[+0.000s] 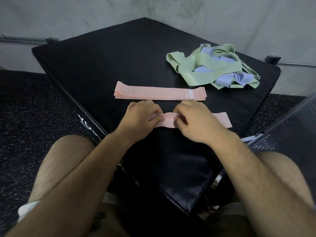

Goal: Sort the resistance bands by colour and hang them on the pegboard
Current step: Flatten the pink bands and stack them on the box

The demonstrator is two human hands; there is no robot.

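A pink resistance band (168,119) lies across the black padded box (106,65) in front of me. My left hand (140,117) pinches its left part and my right hand (195,119) pinches its middle, so the band bunches up between them. Its right end (222,119) lies flat past my right hand. Just beyond, a flat stack of pink bands (159,93) lies straight. At the far right of the box sits a tangled heap of green bands (193,65) mixed with lilac-blue bands (224,81).
A dark perforated metal panel (290,132) leans in at the right, with a lilac strip (251,139) at its lower edge. Speckled rubber floor (34,108) surrounds the box. A grey wall (153,11) stands behind. My knees flank the box's near corner.
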